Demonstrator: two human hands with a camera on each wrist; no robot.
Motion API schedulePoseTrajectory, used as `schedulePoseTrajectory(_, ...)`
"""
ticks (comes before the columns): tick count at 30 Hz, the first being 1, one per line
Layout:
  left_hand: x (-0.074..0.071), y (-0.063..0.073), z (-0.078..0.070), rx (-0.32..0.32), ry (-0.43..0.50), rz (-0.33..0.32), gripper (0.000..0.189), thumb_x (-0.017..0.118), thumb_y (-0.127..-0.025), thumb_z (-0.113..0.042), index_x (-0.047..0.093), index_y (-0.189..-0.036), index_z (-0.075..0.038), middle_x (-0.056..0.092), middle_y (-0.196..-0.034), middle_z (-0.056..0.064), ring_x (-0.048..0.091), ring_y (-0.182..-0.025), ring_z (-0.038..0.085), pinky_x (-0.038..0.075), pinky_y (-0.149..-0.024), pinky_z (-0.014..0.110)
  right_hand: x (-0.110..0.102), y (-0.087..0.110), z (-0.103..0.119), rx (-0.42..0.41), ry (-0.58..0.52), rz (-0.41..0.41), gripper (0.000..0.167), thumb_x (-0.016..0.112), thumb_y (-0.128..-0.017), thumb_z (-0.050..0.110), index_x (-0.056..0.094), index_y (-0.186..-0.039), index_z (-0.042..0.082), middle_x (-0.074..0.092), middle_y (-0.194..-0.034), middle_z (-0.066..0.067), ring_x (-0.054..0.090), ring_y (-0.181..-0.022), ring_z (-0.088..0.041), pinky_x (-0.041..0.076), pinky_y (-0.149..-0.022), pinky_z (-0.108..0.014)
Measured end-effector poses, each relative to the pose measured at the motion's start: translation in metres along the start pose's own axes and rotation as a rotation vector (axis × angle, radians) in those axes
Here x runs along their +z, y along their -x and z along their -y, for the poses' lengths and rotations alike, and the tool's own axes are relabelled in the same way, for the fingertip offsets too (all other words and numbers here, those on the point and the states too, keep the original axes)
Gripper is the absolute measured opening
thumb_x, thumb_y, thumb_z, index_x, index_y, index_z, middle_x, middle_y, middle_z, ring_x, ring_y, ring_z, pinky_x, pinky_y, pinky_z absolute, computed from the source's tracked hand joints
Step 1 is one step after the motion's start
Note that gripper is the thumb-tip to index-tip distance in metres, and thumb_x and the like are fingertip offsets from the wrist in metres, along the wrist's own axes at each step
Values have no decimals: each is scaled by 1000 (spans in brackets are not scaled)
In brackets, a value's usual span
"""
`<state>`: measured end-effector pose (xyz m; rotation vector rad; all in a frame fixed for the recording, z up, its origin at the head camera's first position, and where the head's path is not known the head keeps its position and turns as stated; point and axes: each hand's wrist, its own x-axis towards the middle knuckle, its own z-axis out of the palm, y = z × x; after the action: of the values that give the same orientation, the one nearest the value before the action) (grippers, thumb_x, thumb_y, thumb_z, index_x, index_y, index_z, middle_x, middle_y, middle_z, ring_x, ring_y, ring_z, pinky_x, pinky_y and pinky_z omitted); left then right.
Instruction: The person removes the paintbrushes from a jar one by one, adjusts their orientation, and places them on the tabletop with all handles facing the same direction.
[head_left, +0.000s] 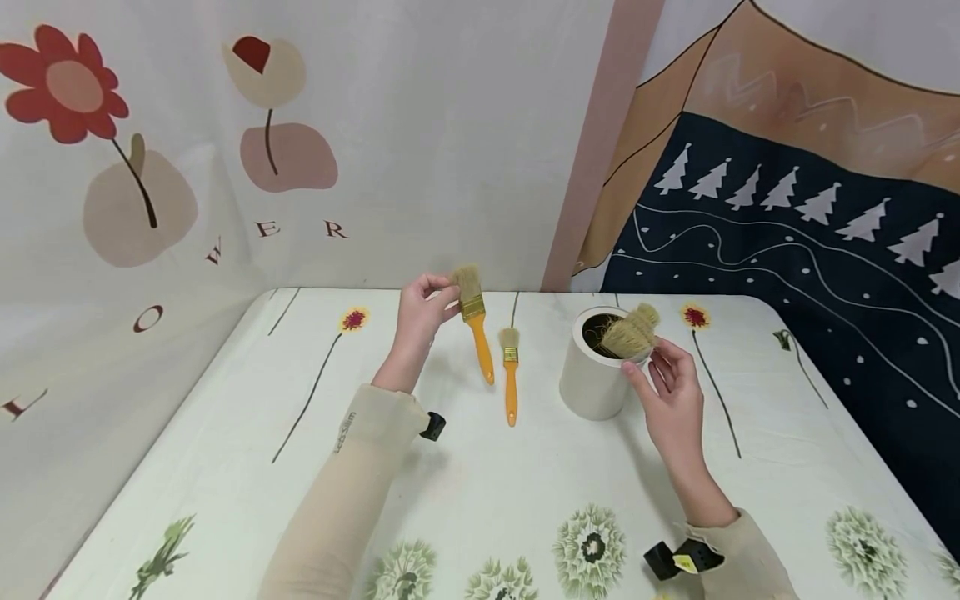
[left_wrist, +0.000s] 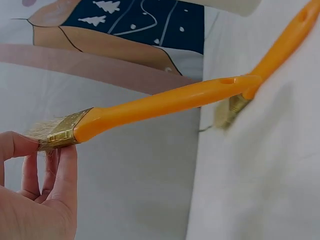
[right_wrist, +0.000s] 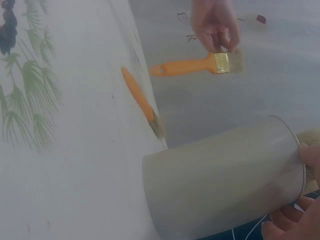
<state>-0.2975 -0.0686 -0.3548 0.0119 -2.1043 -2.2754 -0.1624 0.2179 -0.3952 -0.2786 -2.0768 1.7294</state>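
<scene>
My left hand (head_left: 422, 321) pinches a wide paintbrush (head_left: 480, 340) at its bristles, beside the metal band. The brush's orange handle hangs downward over the table. A smaller orange-handled paintbrush (head_left: 511, 383) lies just right of it, bristles toward the wall. My right hand (head_left: 673, 408) grips a white cylindrical canister (head_left: 588, 387) at its rim, thumb and fingers on the right side. Pale bristles (head_left: 632, 332) stick out over that rim, with their lower ends hidden inside. In the right wrist view the canister (right_wrist: 225, 182) fills the foreground.
A white tablecloth (head_left: 480, 492) with printed flowers covers the table. Behind it hangs a pale cloth (head_left: 420, 150) with printed flowers and letters. At the right is a dark printed cloth with trees (head_left: 787, 242). Black straps sit at both wrists.
</scene>
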Motion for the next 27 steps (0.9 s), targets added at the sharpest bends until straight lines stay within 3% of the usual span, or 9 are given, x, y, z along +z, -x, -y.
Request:
schedulePoseTrajectory(7,-2,-9,16,-81,-52,-1,9,56,-98,-8,56,-105,-2,56,-118,11,63,-115,28,56,-100,38,0,-1,0,0,-7,11,58,67,-94,8,38,-143,-3,45,-149,-13,41,-144,-27,36,-118,-26)
schedulePoseTrajectory(20,-1,-28,48,-223,-117,25,14,57,-97,-10,59,-108,-2,60,-94,4,64,-82,10,61,-90,32,-1,-1,-2,-17,23,13,58,67,-95,11,38,-144,-2,45,-150,-14,41,-145,-28,37,-115,-16)
schedulePoseTrajectory(27,-1,-31,61,-289,-167,26,13,58,-98,-12,60,-109,-4,63,-98,5,68,-89,16,61,-77,23,-1,0,-2,-7,14,14,58,67,-95,11,38,-144,-2,44,-150,-13,40,-145,-28,37,-114,-15)
